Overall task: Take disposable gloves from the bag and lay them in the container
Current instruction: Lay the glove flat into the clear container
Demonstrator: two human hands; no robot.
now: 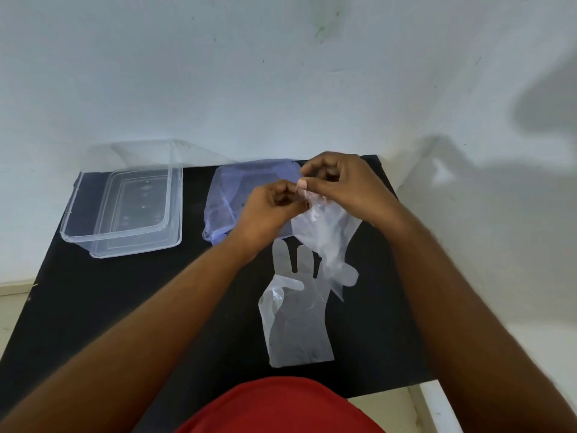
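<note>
A clear plastic container [78,210] stands open at the table's back left with nothing in it. A bluish see-through bag [231,189] lies to its right, at the back middle. In front of the bag, my left hand [268,210] and my right hand [340,189] both pinch the top edge of a thin clear disposable glove [327,235], which hangs down from them above the table. A second clear glove [296,320] lies flat on the black surface below, fingers pointing away from me.
The black table [109,295] is small and stands against a white wall [281,73]. Its right edge ends close to the flat glove. My forearms reach in from the near side over a red shirt [281,407].
</note>
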